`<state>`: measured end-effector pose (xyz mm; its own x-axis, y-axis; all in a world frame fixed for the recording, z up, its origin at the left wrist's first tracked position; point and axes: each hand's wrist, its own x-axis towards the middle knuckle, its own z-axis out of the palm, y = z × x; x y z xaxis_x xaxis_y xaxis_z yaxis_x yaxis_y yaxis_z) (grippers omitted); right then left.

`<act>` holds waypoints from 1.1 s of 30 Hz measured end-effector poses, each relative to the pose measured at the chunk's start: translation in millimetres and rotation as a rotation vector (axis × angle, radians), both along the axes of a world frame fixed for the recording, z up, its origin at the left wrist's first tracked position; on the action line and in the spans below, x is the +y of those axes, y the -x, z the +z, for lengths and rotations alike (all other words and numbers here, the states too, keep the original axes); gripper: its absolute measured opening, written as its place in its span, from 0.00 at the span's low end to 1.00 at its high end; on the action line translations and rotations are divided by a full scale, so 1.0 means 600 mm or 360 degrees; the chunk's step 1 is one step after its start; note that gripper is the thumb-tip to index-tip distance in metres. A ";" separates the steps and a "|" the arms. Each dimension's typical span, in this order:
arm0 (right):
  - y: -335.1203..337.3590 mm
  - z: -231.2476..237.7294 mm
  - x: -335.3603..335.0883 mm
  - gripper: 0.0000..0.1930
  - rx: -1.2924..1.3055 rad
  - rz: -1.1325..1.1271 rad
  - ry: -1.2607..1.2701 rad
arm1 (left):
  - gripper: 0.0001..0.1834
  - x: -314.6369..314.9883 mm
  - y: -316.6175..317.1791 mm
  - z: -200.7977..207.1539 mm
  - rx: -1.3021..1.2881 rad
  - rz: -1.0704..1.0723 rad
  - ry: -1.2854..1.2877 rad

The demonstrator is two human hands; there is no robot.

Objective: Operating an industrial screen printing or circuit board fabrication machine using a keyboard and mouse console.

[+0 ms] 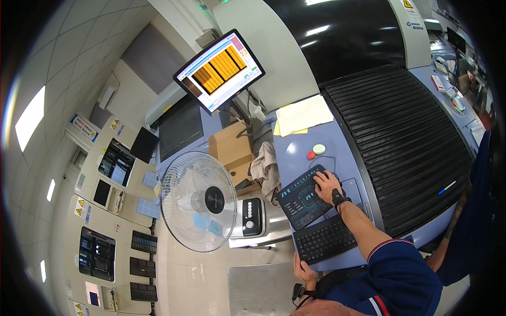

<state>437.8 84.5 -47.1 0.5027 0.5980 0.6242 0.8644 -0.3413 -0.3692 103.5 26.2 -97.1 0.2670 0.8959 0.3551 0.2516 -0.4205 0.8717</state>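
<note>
My right hand (328, 187), with a dark watch on its wrist, curls over a computer mouse on the dark printed mouse pad (301, 196). The palm and fingers hide most of the mouse; a thin cable runs out beside the hand. Just below the pad lies a black keyboard (324, 239). My left hand (304, 269) is at the keyboard's lower left corner by the table edge, its fingers stretched and holding nothing I can see. Upper left of the hands, a monitor (220, 71) displays a grid of orange blocks.
A fan (199, 201) stands left of the keyboard, before an open cardboard box (230, 145) and crumpled cloth (265, 171). Red (311, 155) and pale green (319, 149) buttons and papers (303, 116) sit above the pad. A pen (447, 187) lies on the black ribbed cover (395, 147); a co-worker's arm (457, 221) is at right.
</note>
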 end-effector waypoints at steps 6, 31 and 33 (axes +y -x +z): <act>0.001 0.002 0.000 0.19 0.0022 -0.0002 0.0020 | 0.29 0.001 0.002 -0.001 0.0005 -0.0019 0.0019; -0.001 -0.001 0.000 0.20 0.0047 0.0006 0.0055 | 0.29 0.003 0.002 -0.004 0.0000 -0.0018 0.0005; -0.001 -0.001 -0.001 0.19 0.0054 0.0004 0.0054 | 0.29 0.002 0.001 -0.002 0.0005 -0.0010 -0.0016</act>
